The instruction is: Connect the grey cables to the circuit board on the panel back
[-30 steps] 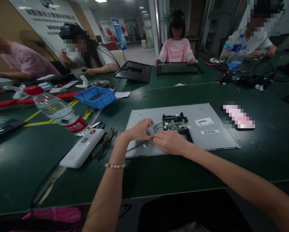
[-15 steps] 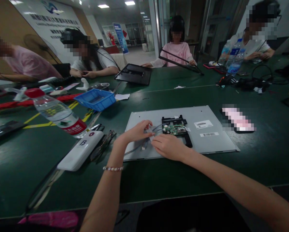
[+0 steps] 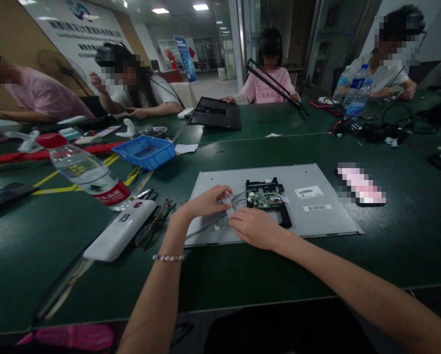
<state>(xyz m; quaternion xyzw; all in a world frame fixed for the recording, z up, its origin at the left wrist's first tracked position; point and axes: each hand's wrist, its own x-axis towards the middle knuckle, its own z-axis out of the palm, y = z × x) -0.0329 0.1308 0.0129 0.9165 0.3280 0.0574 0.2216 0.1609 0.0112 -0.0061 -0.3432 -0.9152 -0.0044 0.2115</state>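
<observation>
A silvery flat display panel (image 3: 324, 223) lies on the table in front of me. Fixed near its middle are a black bracket (image 3: 286, 215) and a green circuit board (image 3: 263, 199), from which grey cables (image 3: 238, 197) run left. My left hand (image 3: 205, 204), bent over the panel's left part, pinches a whitish strip of tape (image 3: 229, 210) lying across the cables. At the strip's lower end, the closed fingers of my right hand (image 3: 255, 227) hold it too; their tips are partly hidden. Two paper labels (image 3: 309, 192) stick to the panel's right half.
Left of the panel are folded glasses (image 3: 154, 226), a white power bank (image 3: 120, 231), a tilted water bottle (image 3: 89, 172) and a blue bin (image 3: 146, 151). A phone (image 3: 361, 184) lies right. Across the table, a person holds a black frame (image 3: 274, 86) beside a black cover (image 3: 216, 113).
My hands stay at the strip with only slight shifts. Across the table, the person has lifted the black frame from lying flat to a tilt, and the black cover has slid right.
</observation>
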